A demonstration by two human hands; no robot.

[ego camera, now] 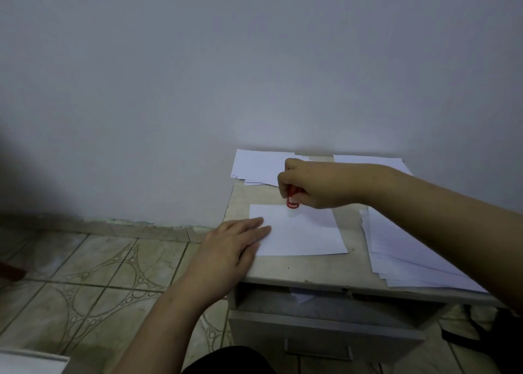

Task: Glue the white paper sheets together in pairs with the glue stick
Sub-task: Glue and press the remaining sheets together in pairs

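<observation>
Flat left hand (235, 243) on smooth white sheet (300, 232), right hand (308, 184) gripping red glue stick (292, 201).

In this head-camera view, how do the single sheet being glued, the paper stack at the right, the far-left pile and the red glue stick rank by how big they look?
1. Right paper stack, partly under the arm and nearest the camera, so unsure.
2. Single sheet.
3. Far-left pile, farther away and partly hidden.
4. Glue stick, held in the right hand.
</observation>
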